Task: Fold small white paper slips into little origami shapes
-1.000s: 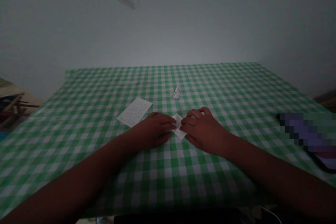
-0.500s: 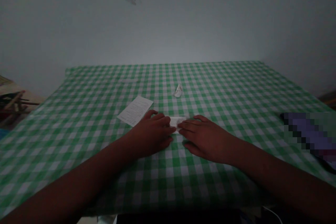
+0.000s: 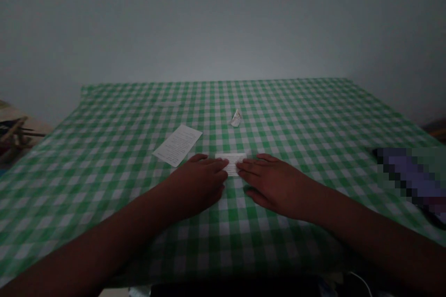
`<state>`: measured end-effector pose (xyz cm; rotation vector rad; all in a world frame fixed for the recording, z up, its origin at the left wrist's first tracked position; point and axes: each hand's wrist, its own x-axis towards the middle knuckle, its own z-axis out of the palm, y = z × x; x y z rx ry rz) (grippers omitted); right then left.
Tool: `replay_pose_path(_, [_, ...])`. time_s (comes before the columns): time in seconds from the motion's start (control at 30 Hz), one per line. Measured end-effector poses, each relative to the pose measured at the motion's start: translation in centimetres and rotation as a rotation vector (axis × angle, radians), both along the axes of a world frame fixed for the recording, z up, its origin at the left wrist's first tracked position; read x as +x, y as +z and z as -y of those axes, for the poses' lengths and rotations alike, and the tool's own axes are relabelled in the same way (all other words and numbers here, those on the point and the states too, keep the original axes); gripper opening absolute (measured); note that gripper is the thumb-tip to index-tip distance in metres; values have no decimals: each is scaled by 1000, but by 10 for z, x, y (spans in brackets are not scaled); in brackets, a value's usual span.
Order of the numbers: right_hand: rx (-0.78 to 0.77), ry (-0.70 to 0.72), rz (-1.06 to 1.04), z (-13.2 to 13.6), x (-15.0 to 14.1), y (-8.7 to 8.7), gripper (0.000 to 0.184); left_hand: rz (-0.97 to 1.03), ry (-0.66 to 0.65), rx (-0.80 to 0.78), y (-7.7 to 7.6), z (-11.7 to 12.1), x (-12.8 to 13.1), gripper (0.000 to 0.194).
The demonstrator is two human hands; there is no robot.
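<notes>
Between my hands a small piece of printed paper (image 3: 232,165) lies on the checked tablecloth, its long edges running left to right. The fingertips of my left hand (image 3: 204,180) rest on its left part, fingers stretched out. From the other side, my right hand (image 3: 275,183) lays its extended fingers on the right part of the paper. Both hands look flat, and they cover the paper's ends. A larger printed sheet (image 3: 178,145) lies slanted just beyond my left hand. Farther off, past the small paper, stands or lies a little folded paper piece (image 3: 236,118).
A green and white checked tablecloth (image 3: 296,120) covers the table, which meets a pale wall (image 3: 223,32) at the back. At the right edge lies a dark-rimmed device (image 3: 411,181), blurred by pixels. A faint clear strip (image 3: 167,104) lies at the back left.
The small paper has turned from a slanted, diamond-like position to lie straight across. My fingers have flattened onto it, the right hand's curled fingers now stretched out. The larger sheet stays put.
</notes>
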<state>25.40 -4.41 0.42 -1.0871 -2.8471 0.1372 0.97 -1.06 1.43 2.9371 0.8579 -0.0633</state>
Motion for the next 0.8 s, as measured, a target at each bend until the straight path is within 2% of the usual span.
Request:
replay_pose_path(0.3, [12,-38,-34,-10,3,4,25,13,5,39,0,-5,5,26])
replay_pose_path(0.6, [42,-56,-59,-21,4,0,25,189,33,-66,-14,-22,2,18])
replay_pose_path(0.8, [103,-34,-107,-21,4,-1,24,232,12,-93,-14,-25,2,14])
